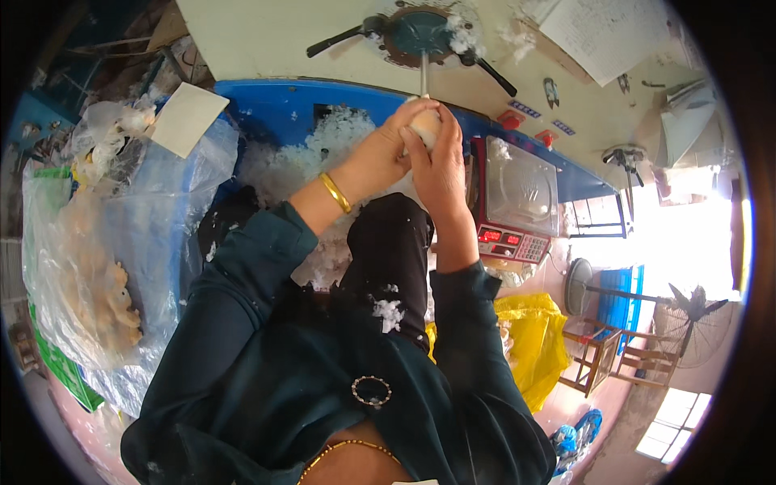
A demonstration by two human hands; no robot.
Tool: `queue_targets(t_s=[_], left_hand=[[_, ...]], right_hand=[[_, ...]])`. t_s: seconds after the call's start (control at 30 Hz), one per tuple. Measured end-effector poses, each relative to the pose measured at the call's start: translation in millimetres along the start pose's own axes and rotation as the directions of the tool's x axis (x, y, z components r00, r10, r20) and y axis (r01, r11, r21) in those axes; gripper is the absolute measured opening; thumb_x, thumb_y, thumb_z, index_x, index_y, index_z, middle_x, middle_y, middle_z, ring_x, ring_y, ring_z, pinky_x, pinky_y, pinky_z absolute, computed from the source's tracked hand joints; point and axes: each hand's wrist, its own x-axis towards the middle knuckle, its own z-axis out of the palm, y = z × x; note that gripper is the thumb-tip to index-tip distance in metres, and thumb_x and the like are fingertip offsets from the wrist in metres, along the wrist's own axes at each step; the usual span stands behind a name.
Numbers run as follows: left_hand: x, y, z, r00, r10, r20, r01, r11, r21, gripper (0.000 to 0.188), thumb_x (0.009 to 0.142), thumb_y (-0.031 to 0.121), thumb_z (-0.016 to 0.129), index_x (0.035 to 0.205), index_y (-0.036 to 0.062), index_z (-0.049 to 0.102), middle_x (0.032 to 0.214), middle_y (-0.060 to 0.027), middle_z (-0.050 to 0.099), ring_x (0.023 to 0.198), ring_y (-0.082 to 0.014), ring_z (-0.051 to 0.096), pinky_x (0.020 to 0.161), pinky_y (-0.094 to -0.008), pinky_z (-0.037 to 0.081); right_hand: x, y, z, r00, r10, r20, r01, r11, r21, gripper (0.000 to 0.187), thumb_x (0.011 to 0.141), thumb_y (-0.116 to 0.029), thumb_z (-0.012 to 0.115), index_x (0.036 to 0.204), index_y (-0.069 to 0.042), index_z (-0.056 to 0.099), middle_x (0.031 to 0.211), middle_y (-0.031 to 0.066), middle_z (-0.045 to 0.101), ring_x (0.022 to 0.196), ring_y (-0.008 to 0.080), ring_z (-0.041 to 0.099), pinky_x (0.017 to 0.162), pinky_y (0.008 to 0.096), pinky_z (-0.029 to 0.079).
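My left hand [386, 152], with a gold bangle at the wrist, and my right hand [440, 162] are closed together round a small cream-coloured plush piece [425, 126]. Most of the piece is covered by my fingers; a rounded part shows between them. Its far end meets a thin metal tube [424, 74] that sticks out toward me from a round fitting [419, 34] in the pale machine panel. Whether the tube reaches inside the piece is hidden. White fluffy stuffing [335, 133] lies below and left of my hands, and some clings to the fitting.
A red digital scale [517, 198] stands right of my hands. Black handles [333, 42] flank the fitting, with red buttons [511, 121] to the right. On the left, a large clear plastic bag [97, 259] holds tan plush pieces. A yellow bag [533, 343] is low on the right.
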Motion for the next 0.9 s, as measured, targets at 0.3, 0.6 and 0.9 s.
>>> queue_targets(t_s=[0.3, 0.6, 0.9], left_hand=[[-30, 8, 34, 0.991, 0.124, -0.056, -0.117, 0.987, 0.110, 0.077, 0.076, 0.006, 0.068, 0.144, 0.0112, 0.031, 0.138, -0.0184, 0.044, 0.120, -0.0370, 0.049, 0.102, -0.0394, 0.041], [-165, 7, -115, 0.776, -0.510, -0.372, 0.629, 0.672, 0.391, 0.032, 0.086, 0.018, 0.062, 0.115, 0.0044, 0.059, 0.106, -0.0146, 0.064, 0.105, -0.0287, 0.058, 0.087, -0.0373, 0.049], [-449, 35, -340, 0.240, -0.068, -0.968, 0.845, -0.476, 0.243, 0.031, 0.084, 0.015, 0.054, 0.110, -0.0003, 0.061, 0.113, -0.0172, 0.061, 0.106, -0.0319, 0.058, 0.097, -0.0362, 0.042]], right_hand=[[-40, 31, -22, 0.998, -0.003, 0.056, 0.011, 0.990, -0.138, 0.056, 0.089, -0.020, 0.062, 0.137, 0.000, 0.042, 0.134, 0.0230, 0.047, 0.121, 0.0362, 0.050, 0.102, 0.0427, 0.040], [-109, 77, -93, 0.930, 0.363, 0.054, -0.342, 0.911, -0.230, 0.048, 0.091, -0.025, 0.059, 0.133, -0.003, 0.048, 0.129, 0.0217, 0.053, 0.118, 0.0347, 0.052, 0.097, 0.0429, 0.043], [-222, 170, -255, 0.494, 0.842, 0.216, -0.540, 0.492, -0.683, 0.055, 0.088, -0.041, 0.064, 0.122, 0.000, 0.056, 0.115, 0.0248, 0.058, 0.109, 0.0388, 0.056, 0.090, 0.0424, 0.046]])
